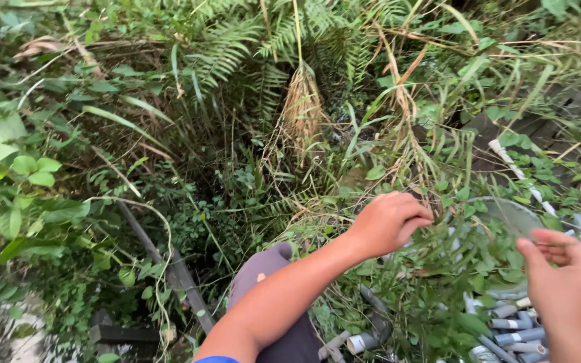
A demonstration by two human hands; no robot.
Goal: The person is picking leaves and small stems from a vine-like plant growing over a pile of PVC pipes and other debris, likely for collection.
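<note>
Leafy green sprigs (469,269): heaped in a round grey basin (506,212) at lower right, among undergrowth. Left hand (388,222): fingers curled closed over stems at the basin's near edge, seemingly pinching a sprig. Right hand (566,282): thumb and forefinger pinched on a thin stalk, other fingers folded. Grey pipe offcuts (516,329): piled under the basin. Ferns (237,47) and a dry brown frond (302,107): behind. Step, as judged: plucking or sorting leaves. Next move calls for a steady pull without tipping the basin.
</note>
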